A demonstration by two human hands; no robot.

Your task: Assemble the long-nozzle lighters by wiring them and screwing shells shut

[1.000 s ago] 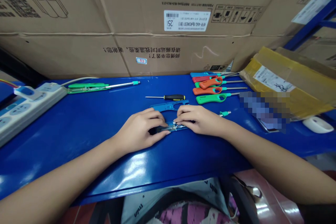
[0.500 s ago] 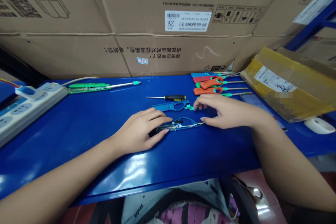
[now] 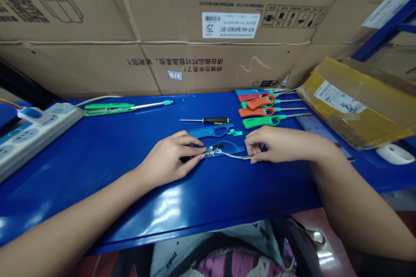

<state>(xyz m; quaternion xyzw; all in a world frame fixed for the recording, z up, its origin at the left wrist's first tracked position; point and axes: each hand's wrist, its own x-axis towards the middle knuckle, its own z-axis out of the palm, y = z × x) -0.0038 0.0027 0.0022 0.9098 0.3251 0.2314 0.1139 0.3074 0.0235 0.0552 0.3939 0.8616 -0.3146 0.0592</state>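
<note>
An opened blue lighter half (image 3: pixel 224 150) with thin white wires inside lies on the blue table (image 3: pixel 97 151). My left hand (image 3: pixel 170 160) is closed on its left end, fingers pinching the clear tube part. My right hand (image 3: pixel 276 143) is closed in a pinch on the metal nozzle at the lighter's right end. Just behind lies the other blue shell half (image 3: pixel 209 131) with a small green piece (image 3: pixel 236 133) beside it. A black-handled screwdriver (image 3: pixel 211 120) lies farther back.
Several assembled long lighters (image 3: pixel 263 108) in blue, red, orange and green lie at the back right. A green lighter (image 3: pixel 123 106) and a power strip (image 3: pixel 29 130) are at the left. Cardboard boxes (image 3: pixel 208 30) wall the back; a taped parcel (image 3: pixel 354 99), phone (image 3: pixel 320 127) and white mouse (image 3: pixel 393 154) sit right.
My right hand left the lighter body, reached back toward the green piece, then came forward and pinched the nozzle end. My left hand stayed on the lighter, which shifted slightly.
</note>
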